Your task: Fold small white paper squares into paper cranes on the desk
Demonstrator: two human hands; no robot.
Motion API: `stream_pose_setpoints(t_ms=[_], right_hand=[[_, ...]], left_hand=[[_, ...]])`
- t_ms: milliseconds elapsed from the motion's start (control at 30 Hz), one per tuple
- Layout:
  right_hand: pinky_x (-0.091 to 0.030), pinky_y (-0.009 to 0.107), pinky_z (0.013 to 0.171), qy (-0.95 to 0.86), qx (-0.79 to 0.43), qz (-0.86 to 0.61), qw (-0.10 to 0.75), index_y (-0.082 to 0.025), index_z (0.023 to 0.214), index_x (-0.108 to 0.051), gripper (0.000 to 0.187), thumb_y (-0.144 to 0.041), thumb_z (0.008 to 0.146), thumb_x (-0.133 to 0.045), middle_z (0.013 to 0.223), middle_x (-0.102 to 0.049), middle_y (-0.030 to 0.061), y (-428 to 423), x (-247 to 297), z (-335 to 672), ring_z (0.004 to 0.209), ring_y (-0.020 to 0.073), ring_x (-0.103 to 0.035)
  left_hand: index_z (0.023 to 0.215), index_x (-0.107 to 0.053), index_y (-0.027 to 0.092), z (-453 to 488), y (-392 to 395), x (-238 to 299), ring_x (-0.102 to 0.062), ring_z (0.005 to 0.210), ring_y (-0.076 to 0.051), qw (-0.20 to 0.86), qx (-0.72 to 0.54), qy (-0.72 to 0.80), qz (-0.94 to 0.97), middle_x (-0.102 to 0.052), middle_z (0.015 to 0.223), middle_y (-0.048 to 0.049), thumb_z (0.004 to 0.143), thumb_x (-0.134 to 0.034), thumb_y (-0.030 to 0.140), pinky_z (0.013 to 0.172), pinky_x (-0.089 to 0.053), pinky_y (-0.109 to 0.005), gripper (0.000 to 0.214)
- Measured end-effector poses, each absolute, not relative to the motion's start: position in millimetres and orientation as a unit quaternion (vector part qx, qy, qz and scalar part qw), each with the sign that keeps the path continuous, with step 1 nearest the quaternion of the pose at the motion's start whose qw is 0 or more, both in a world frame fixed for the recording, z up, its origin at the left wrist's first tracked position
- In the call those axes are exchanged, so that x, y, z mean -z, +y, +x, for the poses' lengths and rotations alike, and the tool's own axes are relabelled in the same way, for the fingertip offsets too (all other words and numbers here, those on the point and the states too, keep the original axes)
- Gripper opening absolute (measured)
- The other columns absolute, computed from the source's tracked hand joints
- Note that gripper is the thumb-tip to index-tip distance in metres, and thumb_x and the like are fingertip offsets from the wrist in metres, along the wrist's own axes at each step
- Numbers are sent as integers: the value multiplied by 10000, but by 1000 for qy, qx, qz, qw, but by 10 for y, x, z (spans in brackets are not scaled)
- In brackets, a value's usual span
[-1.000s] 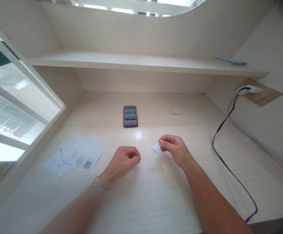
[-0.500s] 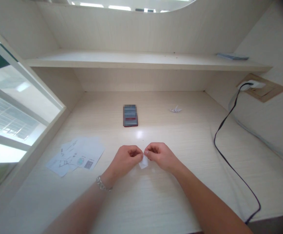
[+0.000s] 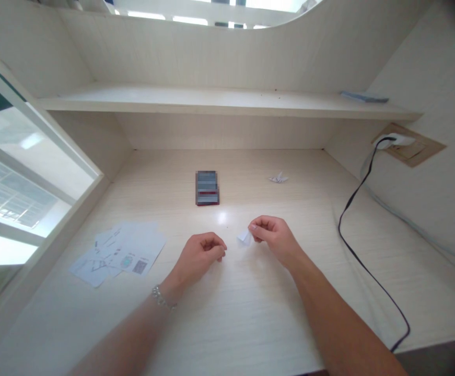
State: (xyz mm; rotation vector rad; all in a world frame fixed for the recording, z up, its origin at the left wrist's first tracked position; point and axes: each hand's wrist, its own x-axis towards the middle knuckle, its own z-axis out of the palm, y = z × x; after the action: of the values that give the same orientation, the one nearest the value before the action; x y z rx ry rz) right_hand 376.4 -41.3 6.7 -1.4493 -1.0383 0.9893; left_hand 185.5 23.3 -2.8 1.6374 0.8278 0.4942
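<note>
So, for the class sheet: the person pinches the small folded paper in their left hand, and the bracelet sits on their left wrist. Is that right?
Not quite: the small folded paper is pinched in the right hand, not the left hand, as the head view shows. The bracelet is on the left wrist, as you said.

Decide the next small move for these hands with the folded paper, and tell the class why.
Probably the left hand should reach over and take the paper's free edge. The folded paper is pinched by the right hand alone, while the left hand sits curled close by, apart from it, with nothing visible in its fingers.
</note>
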Motion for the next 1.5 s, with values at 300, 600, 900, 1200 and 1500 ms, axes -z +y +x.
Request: stream_pose_setpoints(t_ms=[300, 600, 900, 1200, 1500], right_hand=[[-403, 240, 560, -491, -395, -610, 480, -159, 758, -610, 153, -298, 773, -547, 659, -590, 5, -392, 49, 3465, 609, 121, -517], [-378, 216, 532, -565, -347, -640, 388, -164, 698, -606, 110, -203, 745, -515, 634, -592, -7, -433, -52, 3444, 585, 108, -510], [-358, 216, 510, -529, -385, -647, 391, -153, 660, -613, 70, -159, 666, -544, 580, -567, -18, -417, 23, 3691, 549, 106, -483], [-454, 263, 589, -482, -439, -580, 488, -155, 825, -621, 199, -334, 750, -577, 701, -618, 30, -369, 27, 3503, 639, 138, -559], [-438, 242, 545, -456, -454, -579, 501, -149, 862, -618, 237, -356, 784, -533, 646, -607, 19, -352, 102, 3570, 603, 127, -563]], left_hand=[[770, -623, 144, 1917, 221, 74, -553, 621, -134, 587, -271, 378, 663, -616, 683, -28, 757, -564, 360, 565, -441, -226, 225], [781, -599, 170, 1886, 191, 144, -562, 671, -141, 541, -247, 363, 718, -597, 703, -19, 807, -498, 358, 628, -448, -245, 215], [741, -604, 148, 1883, 265, 96, -552, 593, -120, 564, -287, 376, 676, -593, 634, -9, 775, -551, 350, 573, -439, -223, 211], [772, -635, 129, 1929, 230, 51, -613, 621, -143, 634, -311, 369, 605, -645, 685, -36, 738, -599, 364, 590, -486, -245, 240], [999, -648, 175, 1889, 205, 114, -618, 887, -182, 581, -317, 347, 664, -665, 1017, -73, 741, -605, 262, 787, -495, -288, 276]])
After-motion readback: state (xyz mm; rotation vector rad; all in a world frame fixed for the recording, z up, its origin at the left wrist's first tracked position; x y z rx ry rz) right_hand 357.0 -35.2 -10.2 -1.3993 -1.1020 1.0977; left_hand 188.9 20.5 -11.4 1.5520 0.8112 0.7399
